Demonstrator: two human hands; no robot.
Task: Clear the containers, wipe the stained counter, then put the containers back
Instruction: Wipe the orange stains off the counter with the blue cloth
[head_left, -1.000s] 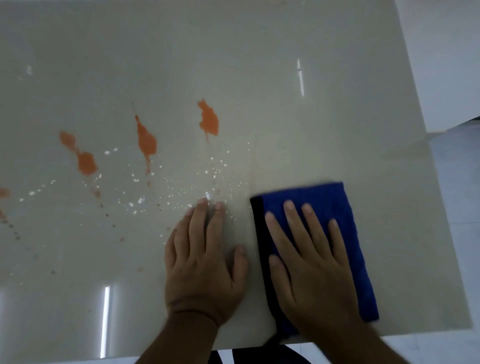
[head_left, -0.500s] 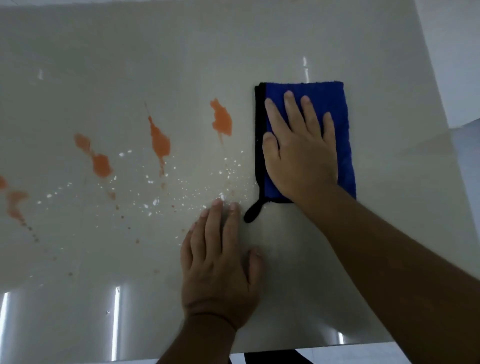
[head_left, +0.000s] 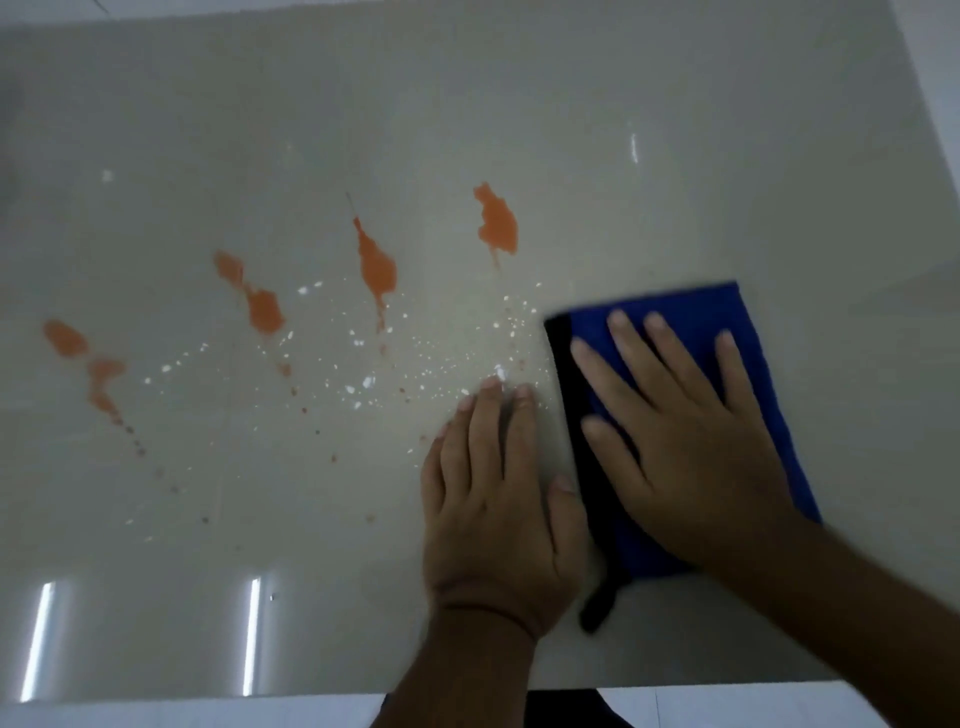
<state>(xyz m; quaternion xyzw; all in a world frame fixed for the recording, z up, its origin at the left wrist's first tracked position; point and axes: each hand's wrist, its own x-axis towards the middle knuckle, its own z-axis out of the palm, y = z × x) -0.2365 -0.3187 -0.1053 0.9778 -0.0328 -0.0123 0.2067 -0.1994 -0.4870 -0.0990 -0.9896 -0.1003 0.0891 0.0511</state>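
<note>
A glossy pale table (head_left: 623, 93) is seen from above, with two bare hands laid on it near the front edge. The right hand (head_left: 685, 441) is pressed flat, fingers spread, on a folded blue cloth (head_left: 727, 317) with a black edge along its left side; nothing is grasped, the grip is released and the palm simply rests on the cloth. A black loop of the cloth trails toward the front edge below the hand. The left hand (head_left: 498, 509) lies flat on the bare table just beside the cloth, fingers together, grip released too. Four orange stains (head_left: 379, 265) are spread across the middle and left of the table, well apart from one another, each with a thin tail. White specks (head_left: 363, 382) and small orange dots are scattered between the stains and the left fingertips. The cloth sits to the right of all the stains, touching none of them. Strip-light reflections show near the front left edge.
</note>
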